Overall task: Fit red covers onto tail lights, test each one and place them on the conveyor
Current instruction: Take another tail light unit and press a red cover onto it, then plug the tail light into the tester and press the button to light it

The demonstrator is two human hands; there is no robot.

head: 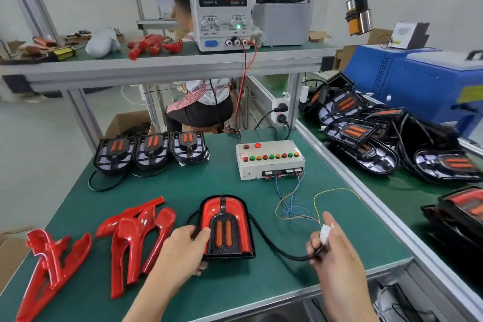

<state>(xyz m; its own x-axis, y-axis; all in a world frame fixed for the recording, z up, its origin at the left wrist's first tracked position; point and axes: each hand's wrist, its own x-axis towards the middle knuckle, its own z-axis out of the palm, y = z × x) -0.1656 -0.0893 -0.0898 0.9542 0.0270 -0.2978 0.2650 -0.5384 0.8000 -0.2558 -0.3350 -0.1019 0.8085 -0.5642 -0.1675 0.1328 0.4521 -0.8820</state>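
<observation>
— red cover is seated on the tail light (226, 227) at the mat's near edge; left hand (183, 251) grips its left side.

— tested yet?

— looks not. right hand (332, 243) pinches the white connector (326, 233) where the light's cable meets the tester box (270, 159) leads — i judge testing is just starting.

— remaining?

— three uncovered lights (151, 150) wait at the back, loose red covers (136, 238) lie left, and this unit must go to the conveyor (392, 191) on the right.
</observation>
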